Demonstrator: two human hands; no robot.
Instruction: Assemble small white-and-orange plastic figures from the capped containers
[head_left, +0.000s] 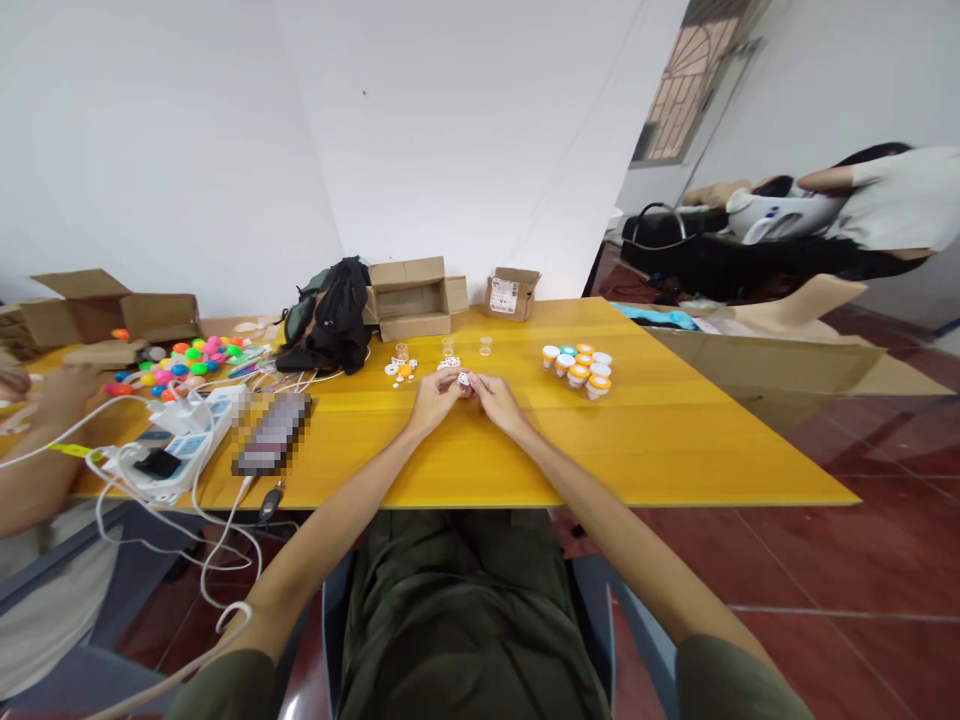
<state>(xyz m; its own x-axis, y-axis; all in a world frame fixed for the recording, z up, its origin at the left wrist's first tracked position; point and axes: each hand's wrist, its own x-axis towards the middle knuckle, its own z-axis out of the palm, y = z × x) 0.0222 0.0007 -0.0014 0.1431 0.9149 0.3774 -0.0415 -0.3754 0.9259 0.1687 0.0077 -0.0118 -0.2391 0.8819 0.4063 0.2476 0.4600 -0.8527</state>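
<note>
My left hand (436, 400) and my right hand (497, 402) meet over the middle of the yellow table. Between their fingertips is a small white die with dark spots (463, 380); its far side is hidden by the fingers. Just beyond my left hand lie more white spotted dice (450, 363), partly covered by the hand. To the left is a loose group of small white and orange pieces (405, 371). Clear plastic cups (486, 346) stand in a row behind. Several small jars with orange, white and teal lids (577, 372) are grouped right of my right hand.
Left of me are a phone (274, 435), a power strip (187, 440) with tangled white cables, and colourful balls (180, 368). A black bag (330, 318) and open cardboard boxes (411, 300) line the wall. Another person's arm (45, 440) reaches in at left; a person (892, 200) bends at far right.
</note>
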